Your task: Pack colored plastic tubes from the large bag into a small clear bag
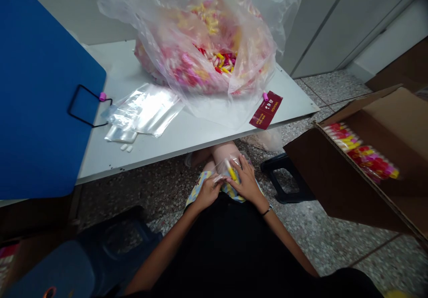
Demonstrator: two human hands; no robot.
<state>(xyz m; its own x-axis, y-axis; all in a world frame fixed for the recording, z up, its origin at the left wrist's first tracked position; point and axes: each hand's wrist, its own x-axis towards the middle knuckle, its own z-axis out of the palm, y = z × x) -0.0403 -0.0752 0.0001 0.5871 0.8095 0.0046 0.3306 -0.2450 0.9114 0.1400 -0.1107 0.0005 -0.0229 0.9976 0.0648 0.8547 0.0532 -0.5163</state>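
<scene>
Above patterned shorts (196, 190), left hand (209, 191) with fingers curled, thumb and forefinger closed on the near left edge of a small clear bag (219, 169). Alongside, right hand (246, 180) with fingers moderately spread and extended over the bag's right side; pinch or mere contact, impossible to tell. Between the hands, at the bag, a slim yellow-and-white piece (231, 170), tilted, with yellow end toward the body and white end away; film thin, creased, glossy. To the right, an open cardboard box (337, 186) with bright packed pieces (371, 157). Farther off, on a white table (160, 149): two small white bits (124, 147), overlapping flat clear bags (147, 111), and a dark red card (266, 111). Beyond these, a large translucent bag (244, 77), full of multicoloured pieces.
</scene>
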